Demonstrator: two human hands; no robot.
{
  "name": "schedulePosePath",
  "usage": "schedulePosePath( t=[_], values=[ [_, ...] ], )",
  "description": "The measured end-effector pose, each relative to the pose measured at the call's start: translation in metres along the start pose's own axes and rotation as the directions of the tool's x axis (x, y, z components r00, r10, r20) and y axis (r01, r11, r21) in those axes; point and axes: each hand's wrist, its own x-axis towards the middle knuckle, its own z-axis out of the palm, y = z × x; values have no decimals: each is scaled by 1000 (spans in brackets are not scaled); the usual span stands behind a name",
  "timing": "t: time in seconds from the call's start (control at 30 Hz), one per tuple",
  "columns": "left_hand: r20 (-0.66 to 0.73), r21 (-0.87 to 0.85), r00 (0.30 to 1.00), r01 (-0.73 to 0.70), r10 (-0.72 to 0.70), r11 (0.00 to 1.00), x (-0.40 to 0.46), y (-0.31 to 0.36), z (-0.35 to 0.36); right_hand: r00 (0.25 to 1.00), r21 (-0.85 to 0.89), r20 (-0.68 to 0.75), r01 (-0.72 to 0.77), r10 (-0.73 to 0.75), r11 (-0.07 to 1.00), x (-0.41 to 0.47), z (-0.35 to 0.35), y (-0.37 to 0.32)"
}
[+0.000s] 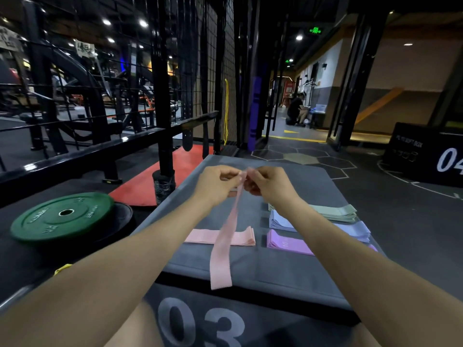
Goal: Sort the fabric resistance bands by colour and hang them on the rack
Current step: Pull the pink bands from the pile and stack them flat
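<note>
Head view looks down on two bare forearms reaching over a grey padded box (250, 269) marked "03" on its near face. Both hands meet above the far part of the box: the left hand (215, 182) and the right hand (271, 184) each pinch the top end of a pink band (225, 236) with curled fingers, and the band hangs down between the forearms, its lower end near the box's front edge. On the box top lies a flat pile of pink bands (200, 237), partly crossed by the hanging one. To the right sit three more piles, one beyond another: green bands (333, 212) farthest, pale blue bands (280, 221) in the middle, purple bands (285, 242) nearest. Left of the box a green weight plate (62, 216) rests on a black plate. A black wire grid rack (200, 71) stands beyond.
</note>
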Motion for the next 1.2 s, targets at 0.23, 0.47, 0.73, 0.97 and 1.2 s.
schedulePosePath(
  t=[0.23, 0.47, 0.73, 0.97, 1.2],
  values=[
    [183, 56, 982, -55, 44, 997, -9, 7, 0, 979, 229, 30, -204, 202, 952, -7, -5, -8],
    [93, -12, 994, 55, -54, 998, -5, 0, -9, 991, 75, 39, -131, 128, 989, -6, -4, -14],
    [378, 165, 908, 128, -183, 978, -20, -21, -11, 985, 86, -152, -73, 85, 994, -5, -19, -14],
    [377, 564, 857, 88, -351, 821, -25, -64, -40, 904, 151, -346, -209, 250, 966, 2, -25, 31],
    [232, 699, 893, 123, -386, 704, -18, -96, -77, 857, 290, -341, -294, 386, 911, 5, -12, 69]
  ],
)
